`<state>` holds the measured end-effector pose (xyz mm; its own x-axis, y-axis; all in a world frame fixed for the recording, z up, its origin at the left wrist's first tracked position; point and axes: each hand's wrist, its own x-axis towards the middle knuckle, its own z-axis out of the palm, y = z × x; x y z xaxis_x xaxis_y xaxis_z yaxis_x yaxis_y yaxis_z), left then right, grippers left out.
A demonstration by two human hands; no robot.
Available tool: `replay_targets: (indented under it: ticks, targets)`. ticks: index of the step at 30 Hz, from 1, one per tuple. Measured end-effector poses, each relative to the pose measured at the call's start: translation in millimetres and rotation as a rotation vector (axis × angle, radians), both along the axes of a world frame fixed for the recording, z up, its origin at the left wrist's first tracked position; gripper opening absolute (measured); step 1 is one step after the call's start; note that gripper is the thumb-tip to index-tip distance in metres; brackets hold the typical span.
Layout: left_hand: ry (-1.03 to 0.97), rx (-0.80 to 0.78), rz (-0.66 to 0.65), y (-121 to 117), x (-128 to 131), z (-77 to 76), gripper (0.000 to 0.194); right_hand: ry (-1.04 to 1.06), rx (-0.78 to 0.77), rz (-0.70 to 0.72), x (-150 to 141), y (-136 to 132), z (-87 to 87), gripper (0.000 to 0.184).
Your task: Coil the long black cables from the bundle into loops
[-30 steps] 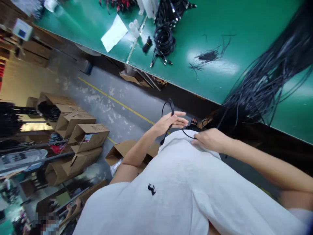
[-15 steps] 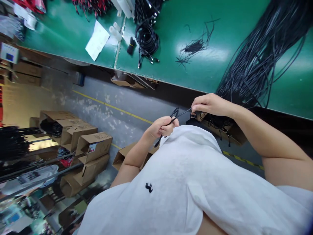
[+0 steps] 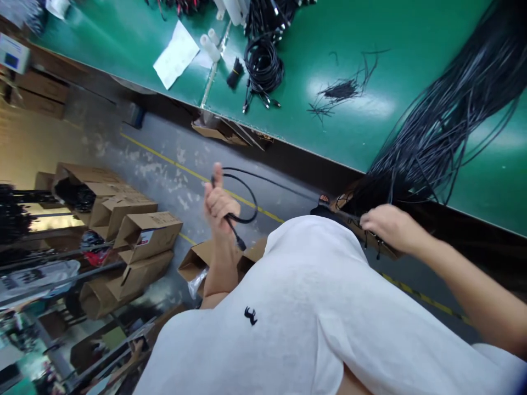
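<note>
Near tabletop (image 3: 341,134), L hand (image 3: 221,206) clamped on looped blk cable (image 3: 244,221), R hand (image 3: 389,224) pinching its run; prob. coiling; next wrap req. tension.

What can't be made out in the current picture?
All in the head view:
Right hand: motion blur obscures its grip on the looped cable.
Black strand bundle: far end cut off by the picture's edge.
Red-and-black leads: cut off by the top edge.
White paper: any writing is too small.

Black emblem (image 3: 250,315) on white shirt (image 3: 304,274), box label (image 3: 145,237) illegible
</note>
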<state>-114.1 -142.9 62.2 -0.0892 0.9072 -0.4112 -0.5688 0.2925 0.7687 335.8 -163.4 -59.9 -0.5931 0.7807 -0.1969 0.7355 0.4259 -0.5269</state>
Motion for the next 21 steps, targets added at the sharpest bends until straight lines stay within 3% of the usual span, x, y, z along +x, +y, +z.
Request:
replay_targets:
  ticks: [3,5,7,10,12,14,17,21]
  targets:
    - [0.029,0.108,0.089,6.0,-23.8,10.1,0.056,-0.138,0.123,-0.158,22.1,28.2,-3.0,0.039]
    - [-0.003,0.050,0.035,10.6,-20.4,3.4,0.058,-0.245,0.106,-0.102,21.9,41.9,-1.6,0.037]
    - [0.025,-0.073,-0.104,14.6,-1.7,-12.8,0.049,-0.224,0.027,0.083,-5.3,42.3,10.9,0.039]
    - [0.129,-0.186,-0.386,15.5,39.1,-44.8,0.027,0.022,-0.101,0.362,-73.7,34.3,45.6,0.044]
    - [0.098,-0.187,-0.566,11.1,62.5,-60.9,0.033,0.156,-0.185,0.430,-110.7,40.3,67.3,0.047]
    - [0.008,-0.176,-0.723,5.1,76.6,-66.8,0.039,0.202,-0.225,0.362,-127.9,57.4,79.2,0.050]
    - [-0.114,-0.157,-0.899,-0.5,82.3,-59.6,0.042,0.252,-0.257,0.202,-122.7,85.0,79.7,0.053]
    - [-0.273,-0.138,-0.949,-3.0,81.4,-49.9,0.039,0.398,-0.307,0.098,-107.7,93.1,73.3,0.052]
